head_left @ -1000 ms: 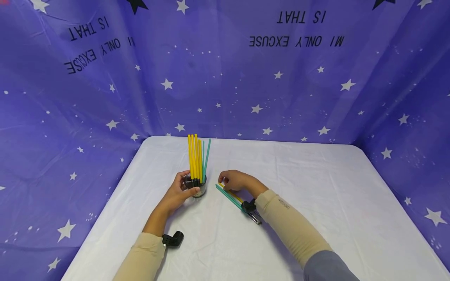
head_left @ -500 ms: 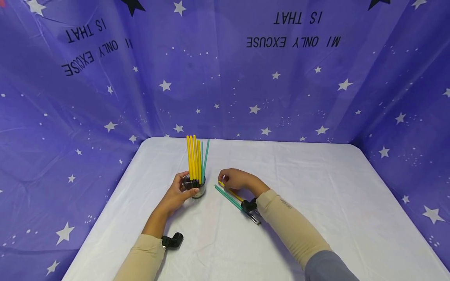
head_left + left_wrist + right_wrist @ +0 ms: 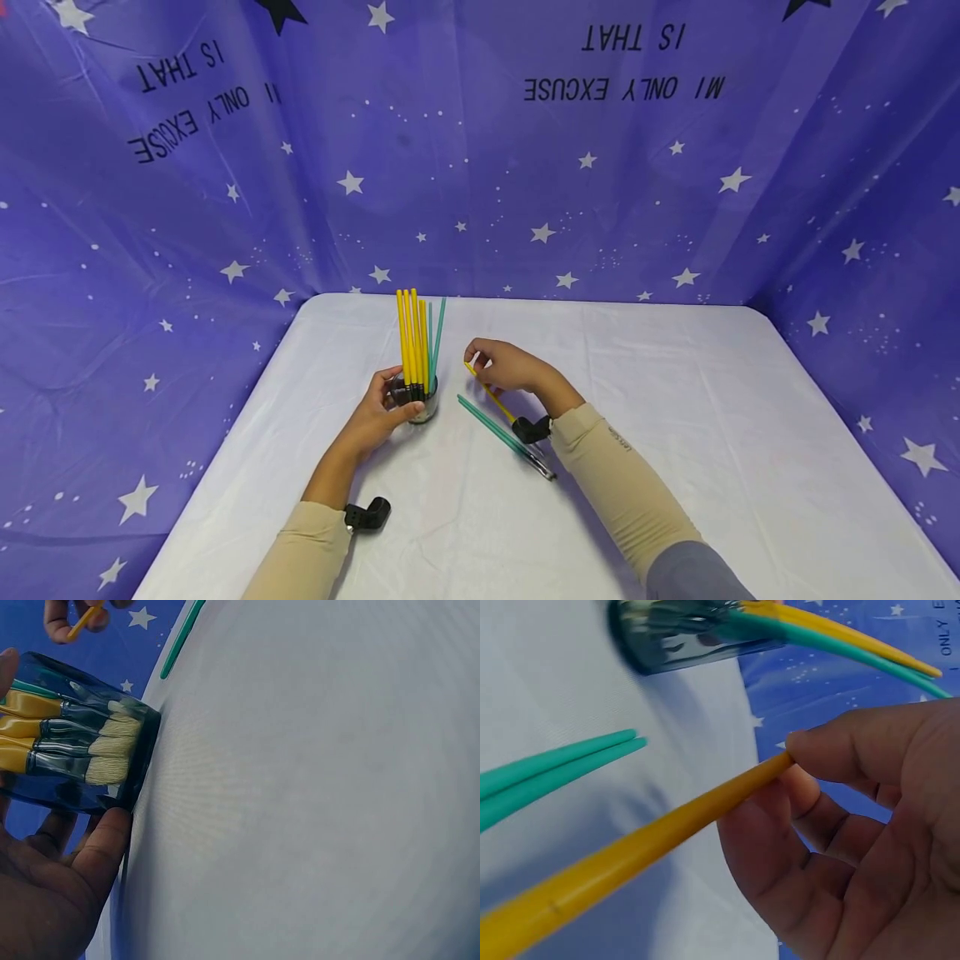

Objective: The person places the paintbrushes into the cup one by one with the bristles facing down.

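Observation:
My left hand point(image 3: 382, 414) grips a clear glass point(image 3: 146, 742) standing on the table, thumb across its front. Several yellow-handled paintbrushes point(image 3: 409, 342) and a couple of green-handled paintbrushes point(image 3: 438, 342) stand in it, with pale bristles point(image 3: 112, 746) down at the glass bottom. To the right of the glass, my right hand point(image 3: 510, 367) pinches the end of a yellow paintbrush point(image 3: 645, 847) between thumb and fingers. The handle slants down toward my wrist; its bristle end is hidden behind the wrist camera. Two more green paintbrushes point(image 3: 491, 423) lie side by side on the table below that hand.
A white cloth covers the table point(image 3: 660, 392). Purple star-printed curtains point(image 3: 480, 167) hang behind it and along both sides. Each wrist carries a small black camera point(image 3: 369, 513).
My right hand has risen and moved slightly away from me, lifting the end of the yellow paintbrush apart from the two green ones. The left hand keeps its hold on the glass.

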